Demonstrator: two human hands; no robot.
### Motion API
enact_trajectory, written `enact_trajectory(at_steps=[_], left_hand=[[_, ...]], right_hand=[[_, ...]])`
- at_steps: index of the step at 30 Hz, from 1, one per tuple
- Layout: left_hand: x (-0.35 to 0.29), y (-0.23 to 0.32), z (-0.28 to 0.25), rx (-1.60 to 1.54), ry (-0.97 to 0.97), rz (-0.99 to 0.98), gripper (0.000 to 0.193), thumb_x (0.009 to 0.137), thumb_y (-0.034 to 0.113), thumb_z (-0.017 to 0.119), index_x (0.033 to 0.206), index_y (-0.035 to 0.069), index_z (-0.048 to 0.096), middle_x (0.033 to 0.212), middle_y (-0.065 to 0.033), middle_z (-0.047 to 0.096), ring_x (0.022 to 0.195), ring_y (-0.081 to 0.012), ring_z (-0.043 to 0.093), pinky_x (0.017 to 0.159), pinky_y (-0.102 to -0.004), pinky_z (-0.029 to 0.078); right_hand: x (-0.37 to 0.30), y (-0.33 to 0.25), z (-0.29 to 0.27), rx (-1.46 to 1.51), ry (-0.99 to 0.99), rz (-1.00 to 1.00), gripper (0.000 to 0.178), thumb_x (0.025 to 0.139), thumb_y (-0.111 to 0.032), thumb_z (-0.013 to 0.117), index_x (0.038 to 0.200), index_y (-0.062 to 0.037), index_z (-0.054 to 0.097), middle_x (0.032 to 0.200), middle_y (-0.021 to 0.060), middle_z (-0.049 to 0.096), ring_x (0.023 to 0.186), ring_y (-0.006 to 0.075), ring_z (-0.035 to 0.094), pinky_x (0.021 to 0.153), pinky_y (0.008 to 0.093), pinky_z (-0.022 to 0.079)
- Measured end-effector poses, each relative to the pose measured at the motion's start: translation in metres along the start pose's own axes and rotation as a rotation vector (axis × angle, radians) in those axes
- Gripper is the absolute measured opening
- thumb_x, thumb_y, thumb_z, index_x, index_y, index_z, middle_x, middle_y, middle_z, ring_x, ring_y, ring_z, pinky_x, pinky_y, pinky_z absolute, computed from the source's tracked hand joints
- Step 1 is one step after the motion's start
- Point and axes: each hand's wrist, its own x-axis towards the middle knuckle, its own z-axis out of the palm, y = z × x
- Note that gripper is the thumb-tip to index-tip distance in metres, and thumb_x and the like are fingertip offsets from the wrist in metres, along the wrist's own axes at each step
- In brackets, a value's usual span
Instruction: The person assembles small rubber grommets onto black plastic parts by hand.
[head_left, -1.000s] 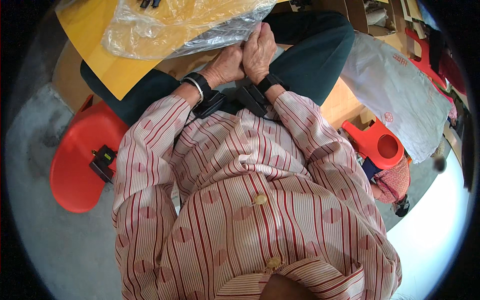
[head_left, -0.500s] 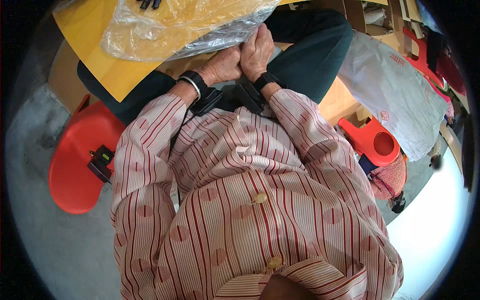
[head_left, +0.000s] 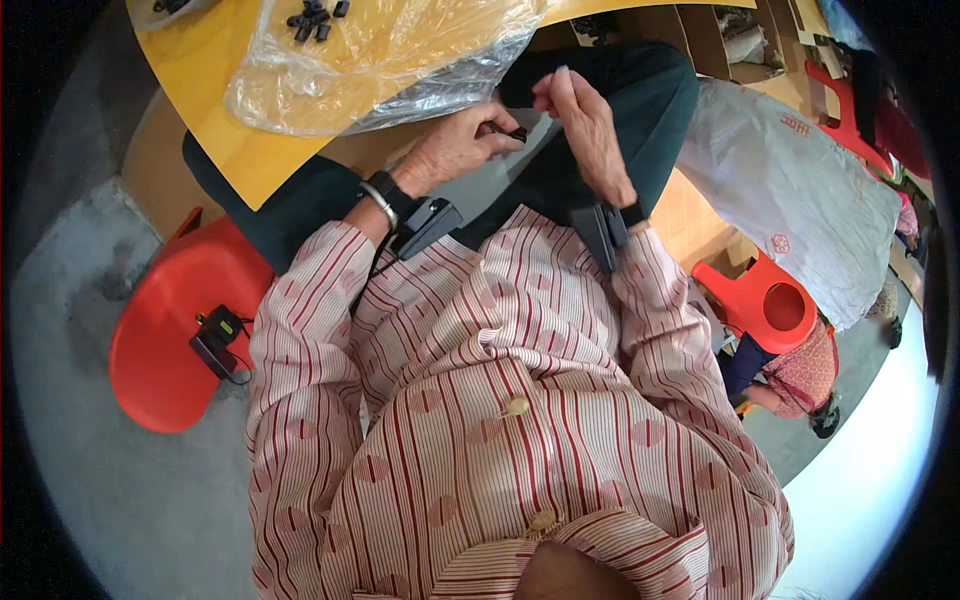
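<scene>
The left grip [head_left: 455,150] is clamped at the fingertips on a black piece [head_left: 517,134]; the piece projects from the fingers on the side facing the right grip [head_left: 590,135]. The right grip stands apart from the left, just beside it, with one digit extended and the others bent. Whether it holds anything cannot be told.

Beyond the left grip, and to its left, is the yellow bench [head_left: 205,55]. A clear bag [head_left: 300,95] lies on the bench, its near edge close to the left grip. Loose parts [head_left: 312,20], small and black, are grouped at the bag, well beyond the left grip.

Both grips are above the trousers [head_left: 640,100], which are dark green. To the right of the right grip lies a white sack [head_left: 800,190]. Nearer the body than the sack is a red stool [head_left: 740,290]. A red chair [head_left: 165,350] is behind and left of the left grip.
</scene>
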Motion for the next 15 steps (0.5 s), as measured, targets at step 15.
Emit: enact_trajectory(at_steps=[15], left_hand=[[-0.021,0.071,-0.007,0.191,-0.021,0.027,0.028,0.078,0.025,0.073,0.086,0.000,0.064,0.074,-0.0021,0.061,0.065,-0.0109,0.052,0.063,-0.0253,0.045]], right_hand=[[-0.038,-0.034,-0.027,-1.063,-0.283,-0.991,0.036,0.078,-0.042,0.063,0.084,-0.0083,0.053,0.077,0.0044,0.052,0.077,0.0210,0.052,0.074,0.0331,0.040]])
